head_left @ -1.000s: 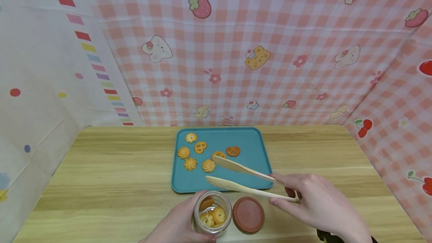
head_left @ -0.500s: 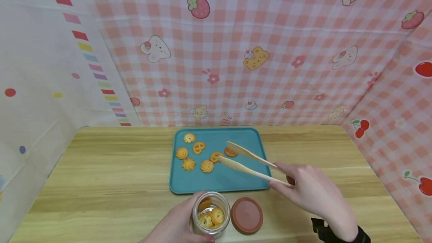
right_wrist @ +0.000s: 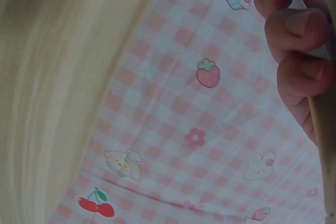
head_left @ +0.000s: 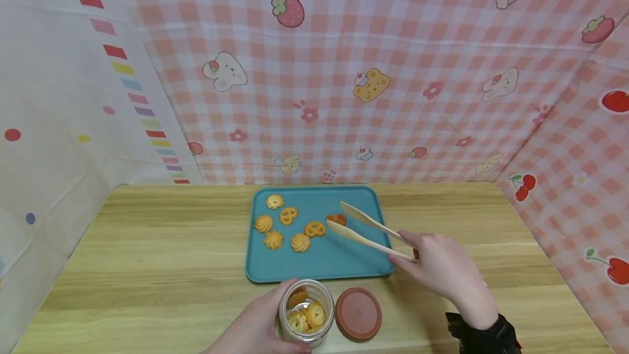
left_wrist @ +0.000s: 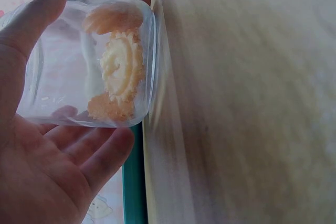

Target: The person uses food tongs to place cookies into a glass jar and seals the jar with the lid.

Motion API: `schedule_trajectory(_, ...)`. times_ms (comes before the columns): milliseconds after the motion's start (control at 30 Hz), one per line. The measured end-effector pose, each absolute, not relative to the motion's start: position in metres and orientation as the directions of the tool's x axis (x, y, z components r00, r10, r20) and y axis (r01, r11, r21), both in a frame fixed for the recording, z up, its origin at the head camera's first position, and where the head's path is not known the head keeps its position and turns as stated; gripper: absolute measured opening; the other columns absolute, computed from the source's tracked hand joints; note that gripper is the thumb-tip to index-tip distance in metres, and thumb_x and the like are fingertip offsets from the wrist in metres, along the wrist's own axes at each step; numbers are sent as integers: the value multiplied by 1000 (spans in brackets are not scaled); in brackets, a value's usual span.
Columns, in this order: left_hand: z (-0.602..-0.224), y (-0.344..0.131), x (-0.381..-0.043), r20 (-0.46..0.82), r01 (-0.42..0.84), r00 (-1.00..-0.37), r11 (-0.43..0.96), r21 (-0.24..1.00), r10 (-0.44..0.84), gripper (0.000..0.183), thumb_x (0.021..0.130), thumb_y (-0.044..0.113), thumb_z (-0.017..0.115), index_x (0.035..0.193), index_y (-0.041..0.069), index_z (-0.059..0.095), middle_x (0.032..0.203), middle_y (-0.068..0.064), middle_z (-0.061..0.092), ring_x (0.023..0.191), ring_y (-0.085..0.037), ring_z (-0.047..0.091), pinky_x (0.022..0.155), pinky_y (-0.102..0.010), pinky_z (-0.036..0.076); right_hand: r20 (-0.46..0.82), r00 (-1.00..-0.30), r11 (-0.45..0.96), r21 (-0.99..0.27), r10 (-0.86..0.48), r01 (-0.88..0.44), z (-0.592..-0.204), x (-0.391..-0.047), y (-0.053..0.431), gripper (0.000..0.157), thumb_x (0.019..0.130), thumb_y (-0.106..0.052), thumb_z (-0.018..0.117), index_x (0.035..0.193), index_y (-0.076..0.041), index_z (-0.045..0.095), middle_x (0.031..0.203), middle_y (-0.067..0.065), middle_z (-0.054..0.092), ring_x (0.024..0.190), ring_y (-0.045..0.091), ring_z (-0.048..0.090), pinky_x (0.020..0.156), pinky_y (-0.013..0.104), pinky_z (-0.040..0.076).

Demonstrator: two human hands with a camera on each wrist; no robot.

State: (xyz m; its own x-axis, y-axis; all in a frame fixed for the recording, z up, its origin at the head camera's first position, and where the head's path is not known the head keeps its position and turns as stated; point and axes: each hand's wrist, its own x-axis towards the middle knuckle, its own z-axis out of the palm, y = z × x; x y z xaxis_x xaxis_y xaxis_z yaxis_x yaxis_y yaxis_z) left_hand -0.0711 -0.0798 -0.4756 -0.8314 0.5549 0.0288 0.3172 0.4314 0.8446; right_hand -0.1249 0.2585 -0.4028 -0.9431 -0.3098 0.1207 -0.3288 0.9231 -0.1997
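In the head view, the bottom edge cuts off the left hand (head_left: pixel 257 321) and the black band (head_left: pixel 484 337). The jar (head_left: pixel 330 310) hides some fingers. Near the middle, the tongs (head_left: pixel 354 235) cover part of the dark pretzel (head_left: pixel 337 218). The right wrist view's right edge cuts off the right hand (right_wrist: pixel 296 32). The left wrist view's desk (left_wrist: pixel 252 98) looks blurry at right.

We see wooden tongs (head_left: pixel 361 239), smooth, matt. Jar (left_wrist: pixel 60 72) is clear, glossy; glass or plastic, we cannot tell. Lid (head_left: pixel 358 314) and tray (head_left: pixel 334 262) look like matt plastic, smooth. Tabletop (head_left: pixel 172 250): smooth wood grain. Backdrop (head_left: pixel 314 64): creased cloth. Piped cookies (head_left: pixel 300 242): ridged.
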Motion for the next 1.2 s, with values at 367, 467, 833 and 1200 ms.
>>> schedule_trajectory(367,-476,-79,-72,11,303,-833,440,845,553,88,64,51,83,140,32,41,126,15,55,116,-10,53,100,-38,41,69,-958,932,-221,-280,-288,-416,-135,255,49,83,-47,69,119,-15,68,50,-10,35,43,6,29,41,23,21)
schedule_trajectory(467,-476,-79,-72,14,306,-832,438,845,555,89,64,51,83,140,31,41,127,14,55,116,-10,52,100,-38,41,72,-957,928,-232,-282,-291,-419,-137,254,50,83,-47,69,118,-13,68,50,-10,34,43,6,28,42,23,19)
schedule_trajectory(833,-476,-79,-72,-4,295,-834,453,841,551,89,65,52,82,140,30,42,126,14,55,115,-11,53,99,-38,42,52,-960,927,-251,-276,-280,-426,-141,252,46,82,-47,70,114,-14,69,51,-9,37,43,7,32,43,25,25)
schedule_trajectory(1200,-475,-80,-72,22,316,-831,440,841,555,88,65,52,82,140,30,42,126,14,55,115,-10,53,99,-37,42,69,-957,923,-254,-281,-289,-429,-142,249,36,83,-44,70,104,-15,69,51,-9,37,44,7,34,43,26,27)
